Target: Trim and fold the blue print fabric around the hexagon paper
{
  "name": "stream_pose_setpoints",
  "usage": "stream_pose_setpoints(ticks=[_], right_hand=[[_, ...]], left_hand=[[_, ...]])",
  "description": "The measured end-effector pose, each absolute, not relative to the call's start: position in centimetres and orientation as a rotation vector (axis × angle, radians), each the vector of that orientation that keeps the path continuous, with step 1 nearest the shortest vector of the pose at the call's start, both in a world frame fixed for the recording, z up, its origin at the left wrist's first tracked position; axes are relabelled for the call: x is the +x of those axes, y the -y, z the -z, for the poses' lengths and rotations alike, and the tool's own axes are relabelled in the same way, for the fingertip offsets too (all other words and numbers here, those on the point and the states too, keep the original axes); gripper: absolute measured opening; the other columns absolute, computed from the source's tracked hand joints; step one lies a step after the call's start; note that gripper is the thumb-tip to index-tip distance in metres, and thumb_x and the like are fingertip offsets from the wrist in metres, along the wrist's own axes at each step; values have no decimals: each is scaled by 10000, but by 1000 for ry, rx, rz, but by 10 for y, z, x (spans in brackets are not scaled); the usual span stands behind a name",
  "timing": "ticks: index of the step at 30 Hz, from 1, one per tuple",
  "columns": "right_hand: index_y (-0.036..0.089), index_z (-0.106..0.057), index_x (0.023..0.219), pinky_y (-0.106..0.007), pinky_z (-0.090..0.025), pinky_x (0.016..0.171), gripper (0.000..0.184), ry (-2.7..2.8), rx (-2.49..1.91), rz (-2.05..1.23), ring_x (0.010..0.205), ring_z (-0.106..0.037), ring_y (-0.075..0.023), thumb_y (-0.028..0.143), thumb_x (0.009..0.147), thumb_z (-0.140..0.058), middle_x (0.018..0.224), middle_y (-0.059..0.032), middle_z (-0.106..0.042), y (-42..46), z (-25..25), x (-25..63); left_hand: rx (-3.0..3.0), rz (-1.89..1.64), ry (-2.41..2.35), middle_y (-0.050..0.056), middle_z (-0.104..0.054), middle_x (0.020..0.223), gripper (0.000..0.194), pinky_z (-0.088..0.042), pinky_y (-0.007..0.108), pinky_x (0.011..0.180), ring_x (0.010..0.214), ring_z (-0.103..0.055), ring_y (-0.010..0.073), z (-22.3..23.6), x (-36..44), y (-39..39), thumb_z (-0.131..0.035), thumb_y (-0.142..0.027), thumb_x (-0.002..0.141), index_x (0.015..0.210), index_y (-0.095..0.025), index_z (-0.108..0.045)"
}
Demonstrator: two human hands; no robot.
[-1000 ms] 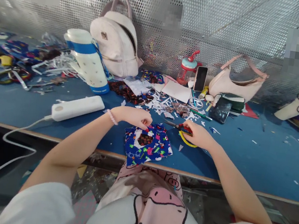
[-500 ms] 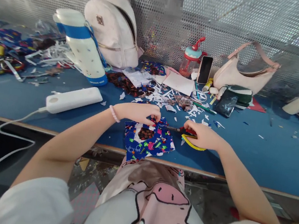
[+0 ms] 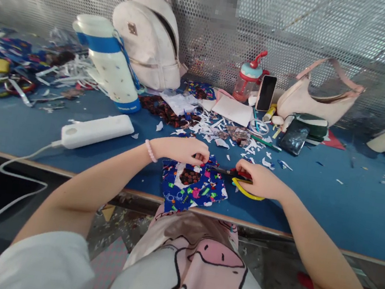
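Observation:
A blue patterned fabric piece (image 3: 203,189) with a dark patch in a white-edged window lies at the near edge of the blue table (image 3: 331,208). My left hand (image 3: 184,149) pinches the fabric's far edge. My right hand (image 3: 261,180) grips scissors with a yellow and red handle (image 3: 243,189), their blades pointing left to the fabric's upper right edge beside my left fingers.
Paper and fabric scraps (image 3: 223,132) lie just beyond my hands. A white power strip (image 3: 96,130) with a cable sits left. Behind stand a white-blue bottle (image 3: 108,66), a white backpack (image 3: 150,37), a small drink bottle (image 3: 247,80), a phone (image 3: 266,93) and a pink handbag (image 3: 315,100).
My right hand has slid the scissors left, bringing the blades up to the fabric's edge beside my left fingers. The left hand keeps its hold on the fabric.

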State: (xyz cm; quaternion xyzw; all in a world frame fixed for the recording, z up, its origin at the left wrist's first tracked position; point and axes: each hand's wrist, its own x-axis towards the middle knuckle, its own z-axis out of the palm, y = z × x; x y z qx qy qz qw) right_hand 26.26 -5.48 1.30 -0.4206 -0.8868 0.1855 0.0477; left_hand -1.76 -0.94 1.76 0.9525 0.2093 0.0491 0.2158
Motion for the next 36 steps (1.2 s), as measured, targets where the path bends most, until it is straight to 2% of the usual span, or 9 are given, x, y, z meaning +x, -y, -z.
stream_pose_setpoints(ticks=[16,36], right_hand=[[232,-407,825,-244,-316,523,175,2727,-1252,-756,543,-412,-120,366,815,-518,662,26,-528,50,-22,243],[232,-379,855,-254,-261,543,191,2791,-1229,-679,551,-397,-128,396,849,-478,644,37,-489,47,-16,232]], left_hand=[[2682,-164,-554,32,-633,815,155,-399,232,714,714,-554,128,-20,-17,10,-482,-203,903,827,-157,-609],[2663,-144,-453,33,-567,839,133,-381,239,707,748,-512,146,-16,-18,9,-417,-107,880,819,-172,-516]])
